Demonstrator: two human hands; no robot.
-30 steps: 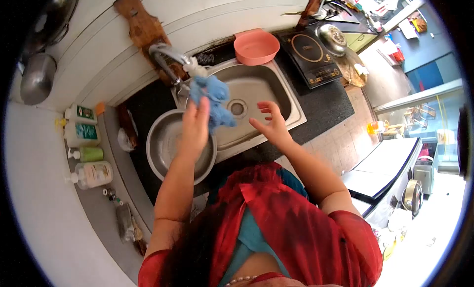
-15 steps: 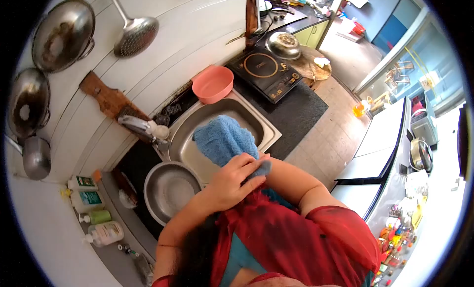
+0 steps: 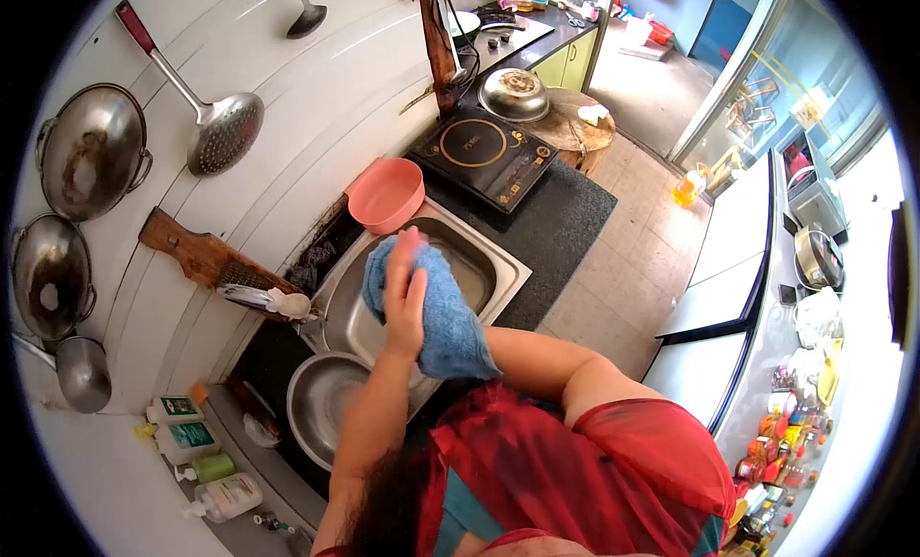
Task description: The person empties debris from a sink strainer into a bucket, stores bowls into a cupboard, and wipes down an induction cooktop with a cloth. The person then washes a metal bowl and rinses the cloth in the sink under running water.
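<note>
A blue towel hangs over the sink, draped around the end of my right forearm. My right hand is hidden under the cloth, so its fingers do not show. My left hand lies against the towel's left side, fingers stretched upward and thumb apart, slightly blurred. Below both hands is the steel sink. A round metal pan sits left of my left forearm, and a pink basin stands at the sink's far corner.
Beyond the sink lie a black induction cooker, an upturned metal bowl and a round chopping board. Woks and a skimmer hang on the left wall. Bottles line the lower left ledge.
My left hand has moved up from the towel's near end and now lies flat along its left side. The towel has come nearer my body, and the view has shifted.
</note>
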